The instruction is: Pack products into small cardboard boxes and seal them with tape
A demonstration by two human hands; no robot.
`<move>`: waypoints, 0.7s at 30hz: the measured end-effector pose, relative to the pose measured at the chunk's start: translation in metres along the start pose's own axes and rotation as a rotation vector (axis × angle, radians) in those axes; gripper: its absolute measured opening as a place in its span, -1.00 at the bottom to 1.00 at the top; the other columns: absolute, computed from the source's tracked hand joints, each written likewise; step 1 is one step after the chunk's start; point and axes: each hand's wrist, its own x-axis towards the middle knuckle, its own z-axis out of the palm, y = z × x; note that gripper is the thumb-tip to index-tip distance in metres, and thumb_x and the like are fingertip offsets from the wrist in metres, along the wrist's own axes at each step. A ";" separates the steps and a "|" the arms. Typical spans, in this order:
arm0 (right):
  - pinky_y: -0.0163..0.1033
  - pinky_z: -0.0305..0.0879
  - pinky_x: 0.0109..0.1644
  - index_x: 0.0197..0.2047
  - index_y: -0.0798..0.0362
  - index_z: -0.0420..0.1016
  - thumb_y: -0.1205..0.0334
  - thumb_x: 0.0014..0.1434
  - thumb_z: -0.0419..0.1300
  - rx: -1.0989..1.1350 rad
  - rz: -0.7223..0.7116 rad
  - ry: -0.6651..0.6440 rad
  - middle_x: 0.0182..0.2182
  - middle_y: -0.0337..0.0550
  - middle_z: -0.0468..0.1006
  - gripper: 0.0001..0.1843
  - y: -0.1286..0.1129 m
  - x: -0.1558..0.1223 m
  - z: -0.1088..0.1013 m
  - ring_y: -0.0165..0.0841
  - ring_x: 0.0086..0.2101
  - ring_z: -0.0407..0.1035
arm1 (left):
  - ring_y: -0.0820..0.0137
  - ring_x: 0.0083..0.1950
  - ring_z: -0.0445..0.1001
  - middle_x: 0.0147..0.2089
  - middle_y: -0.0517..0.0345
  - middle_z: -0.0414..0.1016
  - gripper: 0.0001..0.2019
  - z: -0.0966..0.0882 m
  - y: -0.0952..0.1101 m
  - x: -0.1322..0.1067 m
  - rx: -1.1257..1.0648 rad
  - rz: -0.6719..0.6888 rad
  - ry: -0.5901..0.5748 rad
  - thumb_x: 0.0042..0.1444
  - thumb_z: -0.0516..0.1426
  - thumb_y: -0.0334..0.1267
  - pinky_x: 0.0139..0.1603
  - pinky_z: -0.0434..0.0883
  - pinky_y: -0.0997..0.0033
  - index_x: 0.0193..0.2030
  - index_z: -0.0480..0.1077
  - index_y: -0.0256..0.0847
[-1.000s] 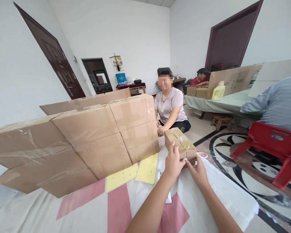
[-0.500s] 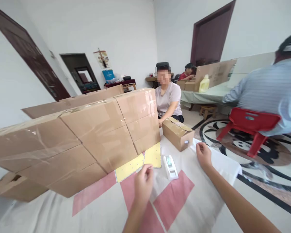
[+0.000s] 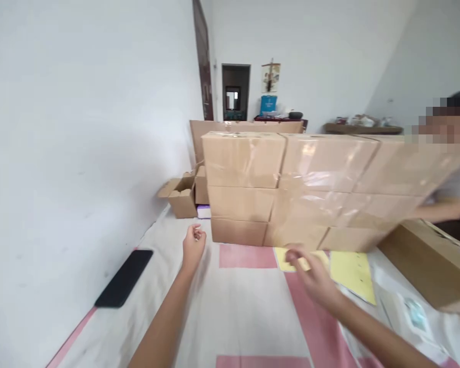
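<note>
Both hands (image 3: 193,246) (image 3: 316,280) have moved left, away from the single cardboard box (image 3: 421,263).

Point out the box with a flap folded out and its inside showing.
Leftmost box, by the wall, beyond the left hand: one flap juts leftward and the inside shows. The big stack shows only closed, taped faces.

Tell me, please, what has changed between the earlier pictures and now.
The left hand and right hand have let go of the single carton and moved left: the left hand is now near the open box left of the carton stack, the right hand by the yellow sheets before it. The view has swung left too. The carton stack, yellow sheets and white device look unmoved.
</note>
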 end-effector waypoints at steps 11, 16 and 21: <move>0.22 -0.12 0.48 0.45 0.14 -0.02 0.24 0.21 0.08 0.354 0.218 -0.079 0.48 0.17 -0.06 -0.23 -0.043 0.140 0.365 -0.09 0.47 -0.22 | 0.21 0.39 0.30 0.35 -0.22 0.30 -0.47 -0.015 -0.094 0.158 -0.187 -0.082 0.212 0.26 0.15 -0.15 0.37 0.30 0.15 0.32 0.15 -0.21; 0.28 -0.17 0.43 0.45 0.18 -0.07 0.21 0.22 0.03 0.160 0.301 0.167 0.48 0.25 -0.22 -0.23 -0.030 0.187 0.382 0.01 0.46 -0.34 | 0.18 0.31 0.35 0.19 -0.13 0.41 -0.67 -0.011 -0.115 0.169 -0.191 -0.035 0.230 0.34 0.03 -0.13 0.43 0.21 0.13 0.11 0.42 -0.23; 0.51 -0.14 0.22 0.37 0.15 0.08 0.15 0.19 0.07 -0.066 0.408 0.295 0.41 0.38 -0.05 -0.30 -0.015 0.208 0.381 0.25 0.37 -0.25 | 0.19 0.24 0.40 0.14 -0.13 0.46 -0.67 -0.009 -0.118 0.169 -0.192 0.018 0.243 0.34 -0.02 -0.20 0.36 0.28 0.13 0.11 0.43 -0.25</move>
